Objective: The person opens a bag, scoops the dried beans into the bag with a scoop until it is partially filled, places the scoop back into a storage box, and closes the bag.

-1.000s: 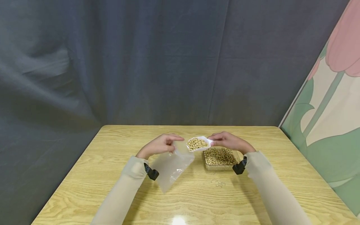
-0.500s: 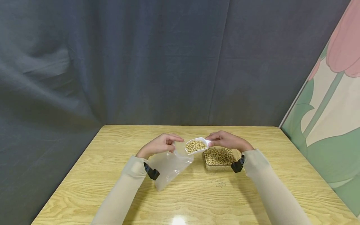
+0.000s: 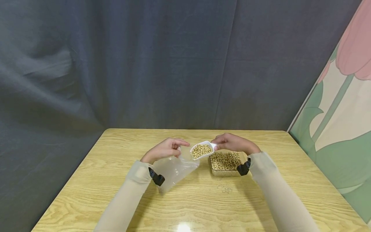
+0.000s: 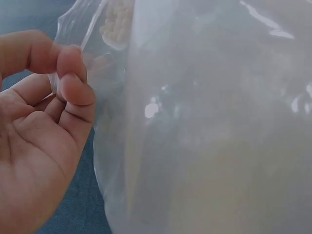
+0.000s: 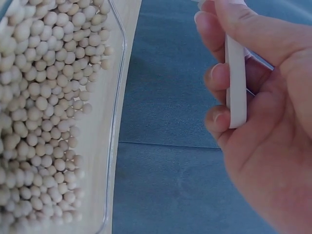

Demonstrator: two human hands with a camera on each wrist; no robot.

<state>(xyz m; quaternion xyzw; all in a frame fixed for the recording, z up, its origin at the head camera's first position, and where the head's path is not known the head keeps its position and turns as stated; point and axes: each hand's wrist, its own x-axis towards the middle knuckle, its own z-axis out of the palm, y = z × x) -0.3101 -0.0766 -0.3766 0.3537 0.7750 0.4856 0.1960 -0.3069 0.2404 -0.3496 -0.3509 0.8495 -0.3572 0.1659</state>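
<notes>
My left hand [image 3: 166,149] pinches the rim of a clear plastic bag [image 3: 175,172], which hangs down and slants below it. In the left wrist view the bag [image 4: 209,122] fills most of the picture, its edge caught between thumb and fingers. My right hand [image 3: 233,143] grips the handle of a white scoop [image 3: 213,145] heaped with pale round beans [image 3: 201,150]. The scoop's lip is close to the bag's mouth, just right of my left fingertips. In the right wrist view the fingers curl round the white handle [image 5: 237,83].
A clear rectangular container [image 3: 225,173] of beans stands on the wooden table [image 3: 185,206] below my right hand. A faint small mark [image 3: 226,189] shows on the tabletop in front of it. A dark curtain [image 3: 174,64] hangs behind the table.
The scoop of beans has moved slightly left and its lip has tipped down toward the bag's mouth. The bag's lower end has swung a little left and up. My left hand barely moved.
</notes>
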